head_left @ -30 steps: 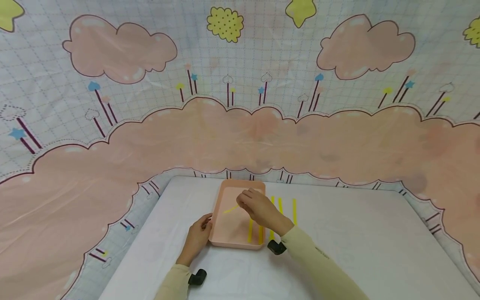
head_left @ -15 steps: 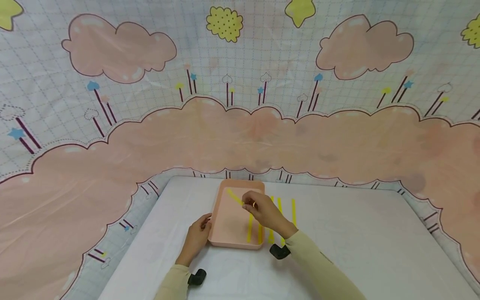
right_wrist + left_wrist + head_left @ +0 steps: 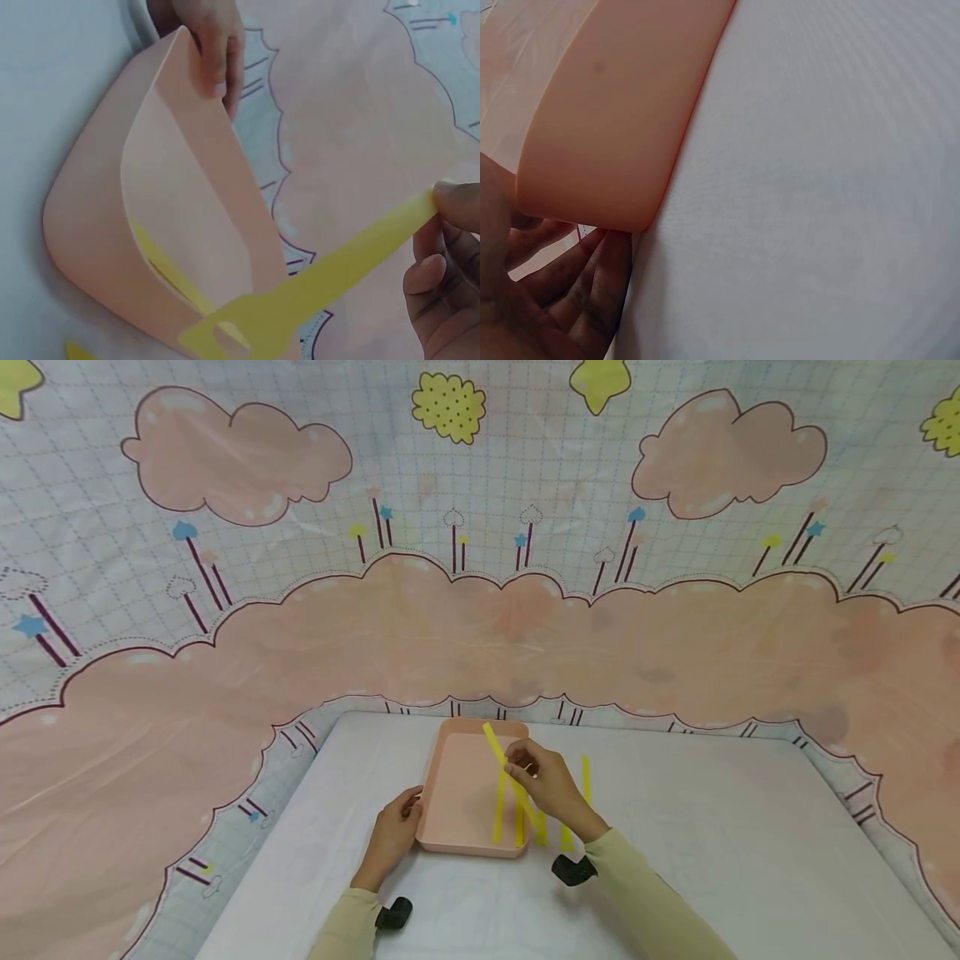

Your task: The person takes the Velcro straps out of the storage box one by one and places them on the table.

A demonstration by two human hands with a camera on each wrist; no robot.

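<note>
A shallow peach-coloured tray lies on the white table. My left hand grips its left side; in the left wrist view the fingers bend around the tray wall. Over the tray's right edge, my right hand pinches a flat yellow strip by thumb and fingers. The right wrist view shows this strip slanting down from the fingertips to a wider end with a hole in it. Two more yellow strips lie inside along the tray's right side, partly covered by the right hand.
More yellow strips lie on the white table just right of the tray, some partly behind the right hand and forearm. Patterned cloth with clouds rises behind the table. Each wrist carries a small black camera.
The right hand has moved right, from over the tray's middle to its right edge, with the strip turning in its pinch to point up and away. The left hand stays on the tray.
</note>
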